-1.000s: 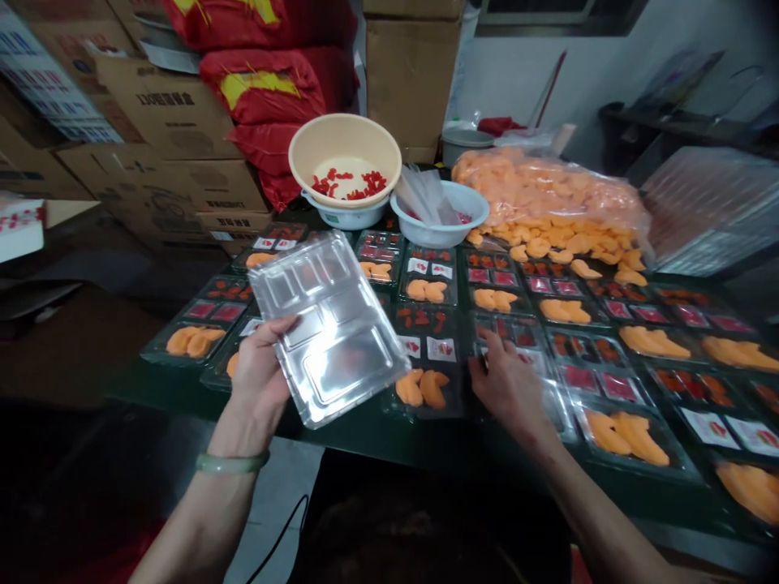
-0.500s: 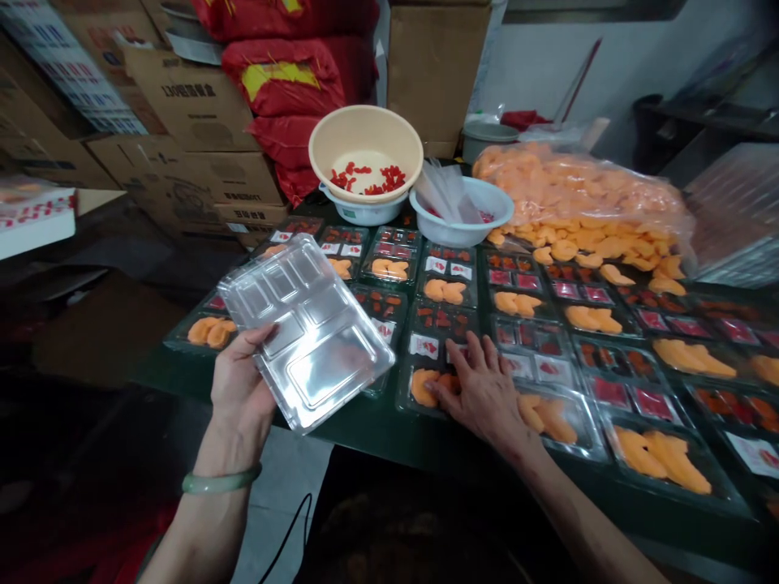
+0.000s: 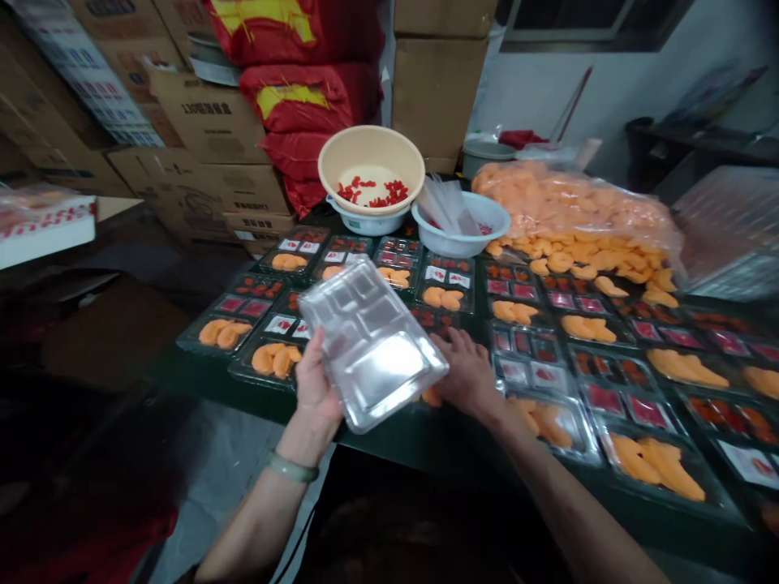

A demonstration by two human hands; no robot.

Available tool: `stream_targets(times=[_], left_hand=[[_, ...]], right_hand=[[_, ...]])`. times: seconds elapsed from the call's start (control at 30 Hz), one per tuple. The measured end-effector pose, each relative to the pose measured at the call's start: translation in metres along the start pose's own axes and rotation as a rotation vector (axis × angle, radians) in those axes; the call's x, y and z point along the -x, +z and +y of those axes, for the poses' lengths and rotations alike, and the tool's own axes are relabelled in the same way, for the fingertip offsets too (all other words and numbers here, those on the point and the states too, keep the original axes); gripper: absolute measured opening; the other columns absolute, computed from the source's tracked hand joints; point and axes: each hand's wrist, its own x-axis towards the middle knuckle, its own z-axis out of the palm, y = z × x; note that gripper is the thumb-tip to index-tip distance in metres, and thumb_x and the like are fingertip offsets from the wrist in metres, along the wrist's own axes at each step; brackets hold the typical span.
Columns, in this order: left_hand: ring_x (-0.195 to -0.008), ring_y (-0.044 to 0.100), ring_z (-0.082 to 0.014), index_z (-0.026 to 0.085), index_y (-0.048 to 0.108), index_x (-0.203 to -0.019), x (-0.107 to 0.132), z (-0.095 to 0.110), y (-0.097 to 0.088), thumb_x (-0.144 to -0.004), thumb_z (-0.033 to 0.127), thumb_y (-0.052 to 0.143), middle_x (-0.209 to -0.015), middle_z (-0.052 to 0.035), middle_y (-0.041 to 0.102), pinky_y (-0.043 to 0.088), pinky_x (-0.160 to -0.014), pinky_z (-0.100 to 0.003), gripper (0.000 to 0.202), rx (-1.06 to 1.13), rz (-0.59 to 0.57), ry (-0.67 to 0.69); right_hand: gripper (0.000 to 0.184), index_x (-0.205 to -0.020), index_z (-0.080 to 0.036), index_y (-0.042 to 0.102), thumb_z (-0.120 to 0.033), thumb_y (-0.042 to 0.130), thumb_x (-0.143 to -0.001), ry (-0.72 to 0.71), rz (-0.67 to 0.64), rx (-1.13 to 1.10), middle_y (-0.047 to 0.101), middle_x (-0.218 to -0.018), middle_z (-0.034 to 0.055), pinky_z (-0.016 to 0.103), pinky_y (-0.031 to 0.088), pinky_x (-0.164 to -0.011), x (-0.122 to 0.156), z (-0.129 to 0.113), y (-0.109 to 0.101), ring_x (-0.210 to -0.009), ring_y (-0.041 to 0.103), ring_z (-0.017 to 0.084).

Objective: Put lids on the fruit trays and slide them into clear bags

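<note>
My left hand [image 3: 315,388] grips a stack of clear plastic tray lids [image 3: 371,341] by its lower left edge and holds it tilted over the table's front edge. A green bangle circles that wrist. My right hand [image 3: 470,375] lies with fingers spread on a filled tray [image 3: 438,397] at the front row, its thumb side half hidden behind the lids. That tray holds orange slices and small packets. Rows of filled black trays [image 3: 529,357] with orange pieces, red bits and sachets cover the table.
A beige bowl [image 3: 371,166] with red pieces sits on a white bowl at the back. Beside it stand a white bowl [image 3: 461,221] with clear bags and a big plastic bag of orange slices [image 3: 572,211]. Cardboard boxes [image 3: 207,122] and red sacks [image 3: 298,97] are stacked behind.
My left hand has carried the lids to the right, over the front tray. My right hand has shifted left along the front row and now sits partly behind the lids.
</note>
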Motion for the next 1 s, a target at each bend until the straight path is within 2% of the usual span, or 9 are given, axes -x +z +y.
stream_targets(times=[0.13,0.17,0.3,0.47,0.57,0.7,0.83,0.93,1.0], left_hand=[[-0.085,0.065,-0.0256,0.014,0.064,-0.097,0.001,-0.032,0.023,-0.085,0.052,0.045,-0.089,-0.0093,0.069,0.051,-0.081,-0.041,0.045,0.079,-0.211,-0.025],[-0.087,0.064,-0.0262,0.013,0.064,-0.098,0.003,-0.041,0.028,-0.085,0.056,0.041,-0.091,-0.0104,0.069,0.050,-0.081,-0.040,0.050,0.070,-0.253,-0.049],[-0.088,0.063,-0.0262,0.012,0.064,-0.100,0.014,-0.076,0.045,-0.084,0.066,0.027,-0.089,-0.0126,0.068,0.050,-0.080,-0.037,0.067,-0.018,-0.313,-0.156],[-0.081,0.064,-0.0264,0.013,0.064,-0.099,0.018,-0.098,0.056,-0.080,0.073,0.017,-0.072,-0.0102,0.065,0.049,-0.076,-0.039,0.078,-0.095,-0.477,-0.276],[-0.074,0.064,-0.0284,0.012,0.066,-0.086,0.016,-0.101,0.057,-0.075,0.078,0.013,-0.054,-0.0090,0.059,0.049,-0.072,-0.041,0.085,-0.166,-0.560,-0.309],[-0.074,0.064,-0.0304,0.011,0.065,-0.073,0.013,-0.105,0.057,-0.071,0.082,0.019,-0.051,-0.0110,0.058,0.050,-0.070,-0.040,0.084,-0.241,-0.584,-0.316],[-0.082,0.064,-0.0289,0.013,0.065,-0.081,0.012,-0.109,0.059,-0.074,0.076,0.034,-0.065,-0.0107,0.064,0.050,-0.074,-0.039,0.071,-0.210,-0.488,-0.242],[-0.090,0.062,-0.0249,0.016,0.064,-0.087,0.016,-0.111,0.063,-0.082,0.060,0.044,-0.080,-0.0083,0.067,0.048,-0.082,-0.035,0.048,-0.178,-0.367,-0.141],[-0.092,0.061,-0.0220,0.017,0.063,-0.081,0.019,-0.110,0.065,-0.085,0.054,0.044,-0.078,-0.0057,0.067,0.047,-0.085,-0.031,0.042,-0.201,-0.301,-0.187]], right_hand=[[0.033,-0.106,-0.015,0.055,-0.037,0.040,-0.087,0.128,0.475,-0.343,0.063,-0.095,0.0124,0.032,0.045,-0.072,0.016,0.006,-0.051,-0.082,0.059,0.020],[0.029,-0.098,-0.017,0.057,-0.039,0.043,-0.085,0.075,0.427,-0.427,0.064,-0.083,0.0085,0.028,0.045,-0.064,0.021,0.002,-0.061,-0.070,0.058,0.017],[0.021,-0.061,-0.020,0.052,-0.033,0.061,-0.073,-0.168,-0.080,-0.493,0.054,-0.055,-0.0029,0.022,0.034,-0.049,0.030,-0.017,-0.073,-0.051,0.047,0.010],[0.024,-0.058,-0.018,0.046,-0.030,0.062,-0.071,-0.043,-0.399,-0.823,0.045,-0.048,-0.0073,0.018,0.033,-0.038,0.023,0.000,-0.066,-0.040,0.043,0.006],[0.022,-0.061,-0.017,0.049,-0.033,0.061,-0.072,0.042,-0.500,-0.995,0.045,-0.045,-0.0085,0.017,0.034,-0.034,0.023,0.015,-0.068,-0.033,0.043,0.005],[0.023,-0.065,-0.016,0.052,-0.036,0.061,-0.072,0.053,-0.539,-1.062,0.048,-0.044,-0.0078,0.016,0.035,-0.033,0.023,0.026,-0.069,-0.033,0.045,0.005],[0.020,-0.064,-0.017,0.049,-0.031,0.055,-0.077,-0.008,-0.470,-0.955,0.047,-0.046,-0.0071,0.018,0.038,-0.038,0.026,0.018,-0.068,-0.037,0.046,0.007],[0.013,-0.071,-0.017,0.052,-0.019,0.046,-0.082,-0.046,-0.170,-0.491,0.060,-0.062,0.0025,0.025,0.044,-0.052,0.037,-0.002,-0.069,-0.055,0.057,0.013],[0.016,-0.086,-0.014,0.056,-0.014,0.040,-0.084,-0.099,-0.052,-0.220,0.066,-0.079,0.0106,0.031,0.045,-0.061,0.045,-0.016,-0.072,-0.069,0.062,0.019]])
